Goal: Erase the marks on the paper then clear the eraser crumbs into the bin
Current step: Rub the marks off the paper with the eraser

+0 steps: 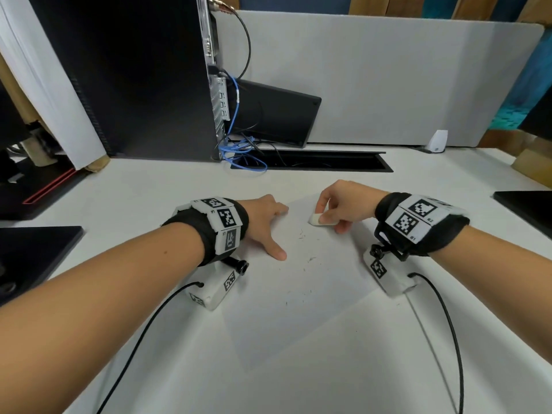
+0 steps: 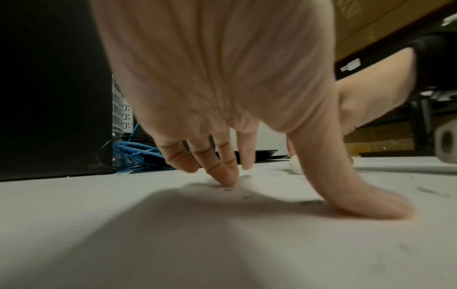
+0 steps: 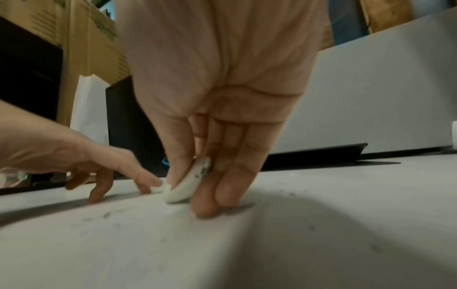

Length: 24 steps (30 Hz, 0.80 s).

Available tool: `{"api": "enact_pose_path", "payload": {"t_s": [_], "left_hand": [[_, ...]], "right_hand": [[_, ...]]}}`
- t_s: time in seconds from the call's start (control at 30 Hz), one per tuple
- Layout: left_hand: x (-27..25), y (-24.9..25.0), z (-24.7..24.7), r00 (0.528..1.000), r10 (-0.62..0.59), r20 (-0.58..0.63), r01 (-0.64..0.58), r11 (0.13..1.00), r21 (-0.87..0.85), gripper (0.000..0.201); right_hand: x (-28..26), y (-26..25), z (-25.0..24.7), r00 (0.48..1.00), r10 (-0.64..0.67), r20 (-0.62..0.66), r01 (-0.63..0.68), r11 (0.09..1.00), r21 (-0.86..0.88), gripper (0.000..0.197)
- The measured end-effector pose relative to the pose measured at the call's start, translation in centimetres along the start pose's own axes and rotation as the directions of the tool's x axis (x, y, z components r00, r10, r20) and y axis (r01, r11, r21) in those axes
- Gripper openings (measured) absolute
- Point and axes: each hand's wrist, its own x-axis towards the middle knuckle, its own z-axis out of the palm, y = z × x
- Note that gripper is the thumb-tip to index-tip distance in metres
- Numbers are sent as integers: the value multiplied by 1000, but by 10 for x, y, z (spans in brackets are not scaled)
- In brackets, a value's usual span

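A white sheet of paper lies on the white desk, dotted with dark eraser crumbs. My right hand pinches a white eraser between thumb and fingers and holds it on the paper's far part; the right wrist view shows the eraser tilted with grey smudges on it. My left hand lies spread on the paper's left edge, its fingertips and thumb pressing down. The eraser shows small behind the thumb in the left wrist view. No bin is in view.
A black computer tower stands at the back left with blue cables running into a desk slot. A grey partition closes the back. Black items lie at the left edge and the right edge.
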Motion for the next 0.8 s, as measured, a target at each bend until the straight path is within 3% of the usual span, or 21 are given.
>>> {"api": "enact_pose_path", "payload": {"t_s": [0.1,0.23,0.37,0.5,0.6,0.7,0.73,0.8], "left_hand": [[7,3,-3,998,-11,56,7,998,70,105],[12,6,-5,996,-8,84,-1,994,110,108],[12,6,-6,996,-14,88,-1,987,161,108],[12,6,-6,997,-6,83,-9,984,178,108],[10,4,-7,996,0,89,-17,983,181,108],[8,1,-7,996,6,94,-26,977,211,108],[6,0,-7,995,12,97,-33,975,219,108],[2,-5,-6,994,20,107,-43,974,221,108]], "right_hand": [[4,-4,4,1000,7,11,-7,1000,-1,11],[0,-16,12,977,-82,198,73,996,52,14],[11,-16,7,998,-58,-16,56,990,-132,15],[3,-15,8,982,-76,171,83,996,-36,5],[-1,-8,3,993,-68,96,77,993,-86,5],[-13,-4,0,958,-99,269,104,995,-5,9],[-16,-1,-3,964,-112,241,112,994,16,11],[-15,10,-15,996,-89,-18,90,994,57,5]]}}
